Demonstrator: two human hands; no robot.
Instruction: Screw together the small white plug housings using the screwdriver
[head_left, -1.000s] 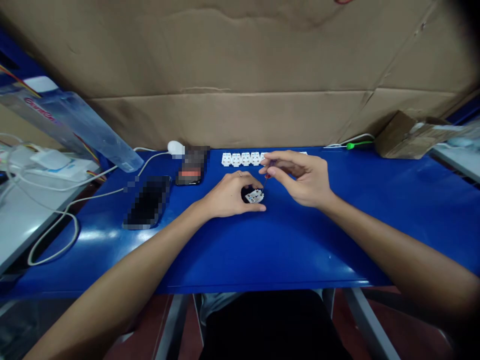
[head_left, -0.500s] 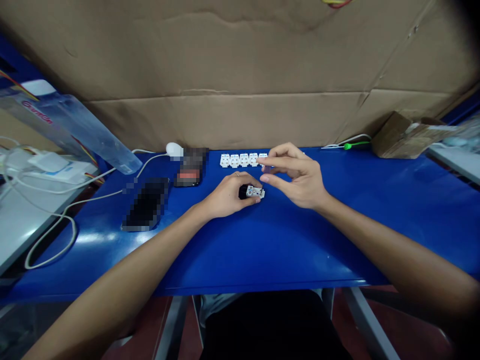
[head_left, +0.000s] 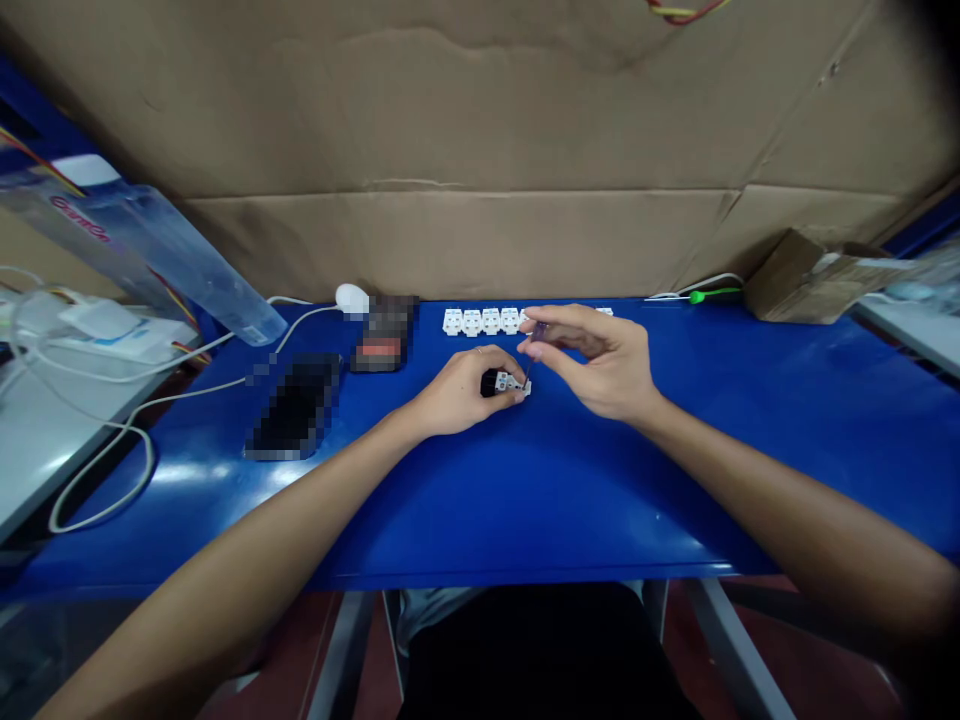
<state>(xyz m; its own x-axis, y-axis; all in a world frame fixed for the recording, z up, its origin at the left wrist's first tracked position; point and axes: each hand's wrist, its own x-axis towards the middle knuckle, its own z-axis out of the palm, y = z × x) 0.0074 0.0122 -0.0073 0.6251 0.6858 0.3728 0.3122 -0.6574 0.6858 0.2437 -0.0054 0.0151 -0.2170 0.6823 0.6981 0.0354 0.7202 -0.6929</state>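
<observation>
Our left hand (head_left: 463, 392) grips the white connector (head_left: 511, 384), our right hand (head_left: 601, 364) pinches the screwdriver (head_left: 537, 334); a slipping tip could jolt the connector loose.

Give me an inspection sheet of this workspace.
surface: blue table top, glossy.
job's things: white connector block with a black part; small screwdriver at it; row of similar white blocks behind.
clutter: two pixelated dark objects, probably phones; white mouse; clear plastic sleeve.
hands: left hand grips the block; right hand pinches the screwdriver.
cables: white cable looping at left.
surroundings: cardboard backing; cardboard box at right.
</observation>
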